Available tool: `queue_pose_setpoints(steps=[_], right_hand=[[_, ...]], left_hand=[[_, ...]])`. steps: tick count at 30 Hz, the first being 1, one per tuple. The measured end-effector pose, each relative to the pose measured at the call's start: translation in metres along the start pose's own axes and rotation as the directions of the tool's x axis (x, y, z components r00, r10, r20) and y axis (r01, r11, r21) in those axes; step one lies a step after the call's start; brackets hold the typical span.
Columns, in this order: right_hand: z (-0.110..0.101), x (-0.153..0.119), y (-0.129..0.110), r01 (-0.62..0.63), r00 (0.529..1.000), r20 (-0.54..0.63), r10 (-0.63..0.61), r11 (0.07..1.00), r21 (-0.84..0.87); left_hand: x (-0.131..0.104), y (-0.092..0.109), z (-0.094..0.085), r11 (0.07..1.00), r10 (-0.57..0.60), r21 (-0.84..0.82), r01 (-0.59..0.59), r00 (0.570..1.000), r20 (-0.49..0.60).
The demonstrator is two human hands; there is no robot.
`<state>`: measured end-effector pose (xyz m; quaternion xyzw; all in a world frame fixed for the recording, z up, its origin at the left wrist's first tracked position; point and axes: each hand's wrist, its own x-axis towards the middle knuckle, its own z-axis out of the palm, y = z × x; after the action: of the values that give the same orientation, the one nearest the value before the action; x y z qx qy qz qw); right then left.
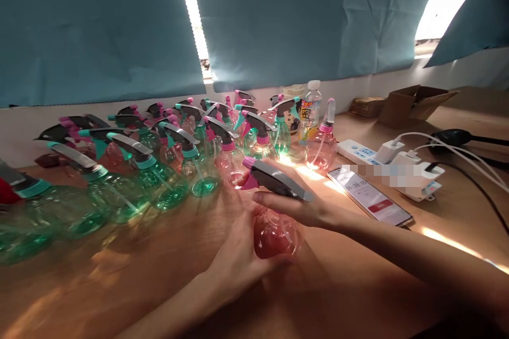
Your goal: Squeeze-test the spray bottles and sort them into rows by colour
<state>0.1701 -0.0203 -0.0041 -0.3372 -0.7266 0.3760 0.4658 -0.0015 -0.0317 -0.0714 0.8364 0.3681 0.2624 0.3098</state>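
Observation:
A pink see-through spray bottle (278, 235) with a grey and pink trigger head stands upright in front of me. My left hand (242, 246) is wrapped round its body from the left, thumb across the near side. Around the neck, just below the spray head, my right hand (294, 201) is closed, its fingers partly hidden behind the head. Just beyond my hands stands another pink spray bottle (231, 167). To the left, a green spray bottle (204, 177) is the closest in the row.
Several green and pink spray bottles (115, 196) fill the table's left and back. A phone (371, 196) lies to the right, near a power strip (358, 152) with chargers and cables. Behind are a drink bottle (312, 108), an open cardboard box (413, 106) and blue curtains (278, 21).

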Motion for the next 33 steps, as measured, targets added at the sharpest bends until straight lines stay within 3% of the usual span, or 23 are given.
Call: queue_pose_setpoints(steps=[6,10,15,33], right_hand=[[0.001,0.006,0.007,-0.012,1.0,0.003,0.012,0.995,-0.095],[-0.002,0.004,0.02,-0.08,0.997,-0.027,0.076,0.966,-0.245],[-0.007,0.003,0.026,-0.061,0.998,-0.013,0.06,0.94,-0.335],[-0.002,0.009,0.015,-0.026,1.0,0.002,0.027,0.963,-0.268]], left_hand=[[-0.018,-0.039,-0.02,0.921,0.088,0.373,-0.112,0.993,0.079],[-0.025,-0.058,-0.028,0.865,0.071,0.492,-0.095,0.995,0.067],[-0.027,-0.06,-0.027,0.845,0.086,0.523,-0.112,0.994,0.074],[-0.026,-0.057,-0.027,0.86,0.097,0.498,-0.112,0.994,0.057]])
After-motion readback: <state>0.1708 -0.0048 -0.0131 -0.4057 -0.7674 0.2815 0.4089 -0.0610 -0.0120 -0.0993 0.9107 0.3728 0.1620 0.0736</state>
